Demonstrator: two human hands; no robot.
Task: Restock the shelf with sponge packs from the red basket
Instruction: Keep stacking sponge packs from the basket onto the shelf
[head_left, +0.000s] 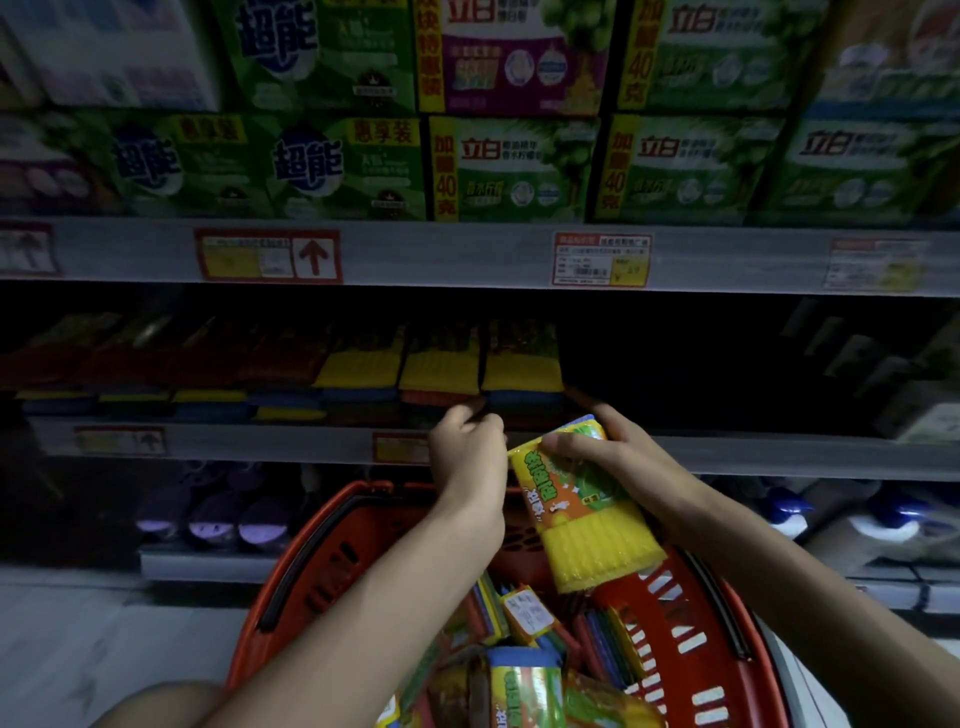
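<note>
The left hand (467, 441) curls at the shelf (260, 444) lip by the stacked row (441, 366) — whether it grips anything I cannot tell — and could nudge that row askew. The right hand (608, 449) clamps one end of a pack (584, 519) above the basket (332, 608); so held, it may slip or snag the lip. The aisle is dim, the gap (649, 364) right of the row dark.

It's dim here, light from above catching the detergent boxes (511, 169) while the shelf (737, 453) behind the stacked sponge packs (441, 366) sinks into black shadow, the edges bend and smear, and only the held sponge pack (584, 519) and red basket (693, 631) look sharp.
</note>
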